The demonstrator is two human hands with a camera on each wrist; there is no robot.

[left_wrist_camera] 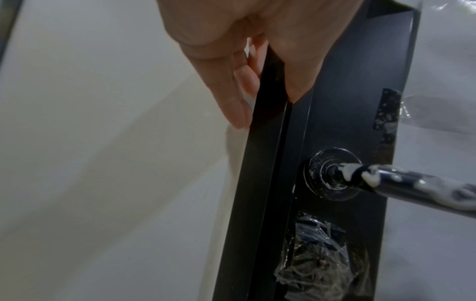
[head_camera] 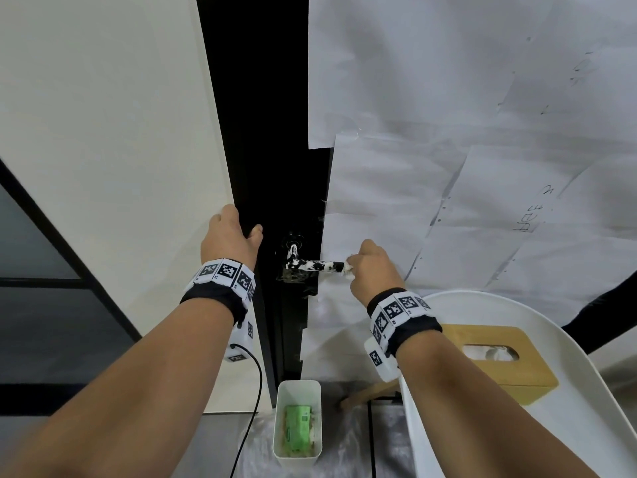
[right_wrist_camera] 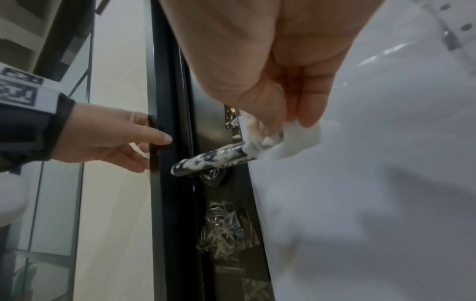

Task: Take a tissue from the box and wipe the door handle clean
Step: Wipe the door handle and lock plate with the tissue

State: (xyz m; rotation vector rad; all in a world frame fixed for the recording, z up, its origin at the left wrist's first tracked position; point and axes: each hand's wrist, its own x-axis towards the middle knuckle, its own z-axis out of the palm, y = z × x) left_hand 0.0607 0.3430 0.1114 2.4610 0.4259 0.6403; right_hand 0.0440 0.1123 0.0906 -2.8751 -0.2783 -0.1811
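Observation:
The black door handle [head_camera: 312,265] [left_wrist_camera: 401,181] [right_wrist_camera: 211,157] sticks out from the dark door edge, smeared with white paste. My right hand [head_camera: 370,267] [right_wrist_camera: 280,114] pinches a crumpled white tissue [head_camera: 348,267] [right_wrist_camera: 291,142] around the free end of the handle. My left hand [head_camera: 231,236] [left_wrist_camera: 262,81] [right_wrist_camera: 115,138] grips the black door edge [left_wrist_camera: 268,142] above and left of the handle, fingers on one face and thumb on the other. The wooden tissue box [head_camera: 499,360] lies on a white chair at the lower right, a tissue showing in its slot.
White paper sheets [head_camera: 448,132] cover the door face right of the handle. A white bin [head_camera: 298,422] with green packaging inside stands on the floor below the handle. The white chair [head_camera: 586,391] is at the right. A cream wall and dark-framed glass panel are at the left.

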